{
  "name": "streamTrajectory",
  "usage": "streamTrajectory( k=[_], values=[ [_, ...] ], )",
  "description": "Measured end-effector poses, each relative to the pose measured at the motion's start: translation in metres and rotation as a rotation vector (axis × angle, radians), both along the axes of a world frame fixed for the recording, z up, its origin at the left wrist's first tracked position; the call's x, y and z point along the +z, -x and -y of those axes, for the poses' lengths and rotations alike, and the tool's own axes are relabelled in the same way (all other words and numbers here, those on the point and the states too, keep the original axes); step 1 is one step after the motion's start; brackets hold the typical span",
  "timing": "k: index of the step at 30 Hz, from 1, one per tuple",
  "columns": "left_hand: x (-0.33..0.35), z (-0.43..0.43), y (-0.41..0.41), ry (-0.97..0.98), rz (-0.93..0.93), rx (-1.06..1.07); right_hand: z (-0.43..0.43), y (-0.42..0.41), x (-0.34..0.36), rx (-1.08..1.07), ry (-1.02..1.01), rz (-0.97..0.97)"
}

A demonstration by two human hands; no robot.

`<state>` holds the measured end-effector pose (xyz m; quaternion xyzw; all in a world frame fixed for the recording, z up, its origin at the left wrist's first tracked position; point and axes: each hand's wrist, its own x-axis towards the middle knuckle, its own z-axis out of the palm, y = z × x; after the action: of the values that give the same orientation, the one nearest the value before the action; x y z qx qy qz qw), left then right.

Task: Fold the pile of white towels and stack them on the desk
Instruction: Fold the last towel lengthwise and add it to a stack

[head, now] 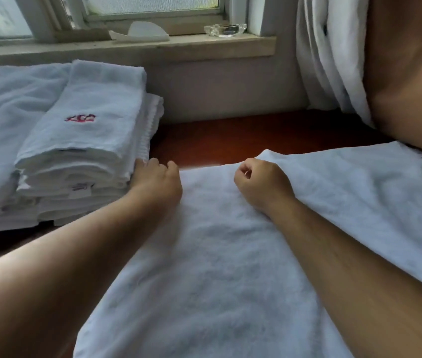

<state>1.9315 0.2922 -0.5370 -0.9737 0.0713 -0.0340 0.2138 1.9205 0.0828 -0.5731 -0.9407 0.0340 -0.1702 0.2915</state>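
A white towel [212, 267] lies spread on the dark wooden desk [243, 138] in front of me. My left hand [157, 180] grips its far left corner, right beside a stack of folded white towels [88, 140] with red embroidery on top. My right hand [261, 183] pinches the far edge of the towel near its middle, fingers curled. The part of the towel to the right of that hand [372, 192] lies flat and carries a small blue mark.
A second stack of folded towels [0, 120] with blue embroidery stands at the far left. Behind is a windowsill [153, 47] with a glass ashtray [225, 30] and a white object. White curtain and a brown surface rise at the right.
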Motion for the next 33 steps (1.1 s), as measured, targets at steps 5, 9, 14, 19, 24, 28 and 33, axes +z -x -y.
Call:
streamTrajectory(
  k=[5,9,14,19,24,28,33],
  values=[
    [0.018,-0.002,0.011,-0.078,0.029,-0.133,-0.009,0.009,0.007,0.058,0.141,-0.084],
    [0.042,-0.005,0.031,0.062,0.116,-0.3,-0.023,0.027,0.037,0.068,0.352,-0.283],
    [0.071,-0.027,0.055,0.214,0.104,-0.519,-0.037,0.087,0.032,0.177,0.338,-0.229],
    [0.108,-0.056,0.077,-0.04,0.125,-0.395,-0.041,0.101,0.018,0.276,0.513,-0.371],
    [0.105,-0.072,0.105,-0.069,0.231,-0.519,-0.05,0.105,0.013,0.25,0.562,-0.239],
    [0.086,-0.077,0.138,0.087,0.254,-0.651,-0.042,0.115,0.01,0.243,0.515,-0.382],
    [0.05,-0.064,0.175,0.204,0.164,-0.694,-0.041,0.14,0.014,0.042,0.657,-0.147]
  ],
)
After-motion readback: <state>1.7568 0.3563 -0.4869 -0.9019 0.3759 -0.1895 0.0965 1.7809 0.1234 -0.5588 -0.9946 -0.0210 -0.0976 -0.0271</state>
